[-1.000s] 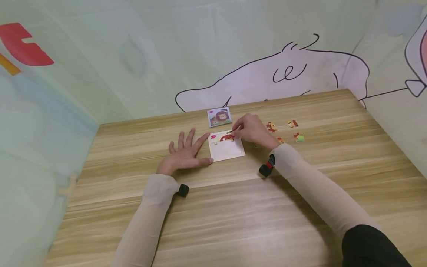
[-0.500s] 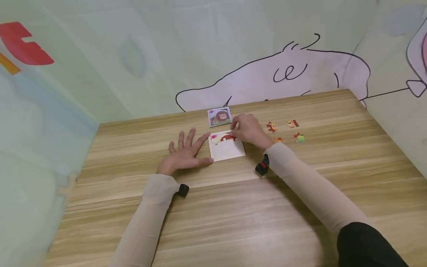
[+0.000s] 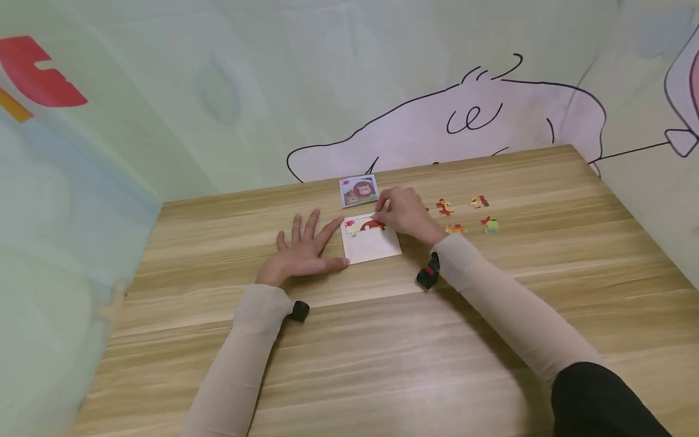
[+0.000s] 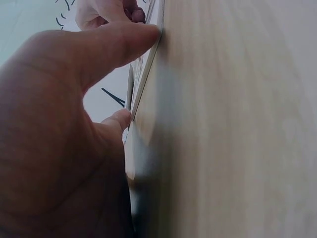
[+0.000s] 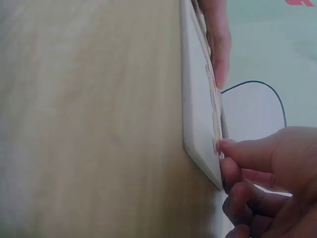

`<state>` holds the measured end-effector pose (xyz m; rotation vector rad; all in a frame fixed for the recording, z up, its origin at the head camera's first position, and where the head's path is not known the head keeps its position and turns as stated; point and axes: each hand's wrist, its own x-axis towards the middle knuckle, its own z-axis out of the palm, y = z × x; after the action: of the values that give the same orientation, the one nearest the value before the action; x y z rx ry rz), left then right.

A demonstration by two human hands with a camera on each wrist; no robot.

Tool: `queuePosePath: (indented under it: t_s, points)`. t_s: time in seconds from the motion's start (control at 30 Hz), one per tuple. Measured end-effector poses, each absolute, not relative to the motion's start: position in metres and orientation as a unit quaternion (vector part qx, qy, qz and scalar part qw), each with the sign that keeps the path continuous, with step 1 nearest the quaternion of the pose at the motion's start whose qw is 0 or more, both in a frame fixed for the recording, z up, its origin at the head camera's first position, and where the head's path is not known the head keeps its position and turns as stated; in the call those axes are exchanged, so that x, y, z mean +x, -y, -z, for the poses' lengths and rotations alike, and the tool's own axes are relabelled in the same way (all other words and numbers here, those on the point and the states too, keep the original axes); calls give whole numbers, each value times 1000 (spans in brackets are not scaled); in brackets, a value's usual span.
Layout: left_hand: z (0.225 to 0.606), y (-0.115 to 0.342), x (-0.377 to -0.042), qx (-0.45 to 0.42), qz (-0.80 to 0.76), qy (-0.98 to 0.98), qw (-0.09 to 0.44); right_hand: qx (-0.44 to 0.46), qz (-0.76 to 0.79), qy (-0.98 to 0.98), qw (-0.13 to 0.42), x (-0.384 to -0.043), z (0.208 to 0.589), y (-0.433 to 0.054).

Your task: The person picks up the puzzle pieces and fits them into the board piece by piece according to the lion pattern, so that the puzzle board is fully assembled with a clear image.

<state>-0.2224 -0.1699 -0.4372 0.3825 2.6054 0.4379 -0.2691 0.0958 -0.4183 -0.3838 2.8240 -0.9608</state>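
Observation:
A square white puzzle board (image 3: 374, 249) lies on the table with joined puzzle pieces (image 3: 371, 226) along its far side, showing a pink flower and part of a reddish mane. Spread out flat, my left hand (image 3: 300, 256) touches the board's left edge with thumb and index fingertip. My right hand (image 3: 406, 213) is at the far right corner, thumb and curled fingers pinching a puzzle piece that they mostly hide. In the right wrist view the thumb (image 5: 250, 154) presses at the edge of the pieces on the board (image 5: 198, 104).
Just behind the board lies a lion picture card (image 3: 358, 191). Several loose puzzle pieces (image 3: 445, 207) are spread to the right, one of them green (image 3: 490, 225). The wooden table (image 3: 349, 364) meets a printed wall (image 3: 262, 91) at the back.
My right hand has shifted slightly left along the board's far edge, and the piece at its fingertips has come down onto the board. The left hand has stayed put.

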Motion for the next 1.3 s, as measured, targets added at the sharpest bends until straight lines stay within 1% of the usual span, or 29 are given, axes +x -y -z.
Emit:
queuePosePath:
  t_s: [0.3, 0.53, 0.7, 0.93, 1.3]
  points:
    - [436, 172, -222, 142, -162, -949, 228, -125, 344, -930, 27, -271, 403, -123]
    - [438, 176, -223, 142, -161, -950, 227, -112, 340, -933, 48, -275, 397, -142]
    - [439, 177, -223, 142, -162, -950, 226, -116, 296, -946, 61, -278, 397, -156]
    - [442, 175, -222, 145, -162, -949, 229, -112, 253, -955, 105, -276, 402, -166]
    - [439, 172, -220, 143, -173, -947, 231, -103, 250, -959, 90, -273, 404, -168]
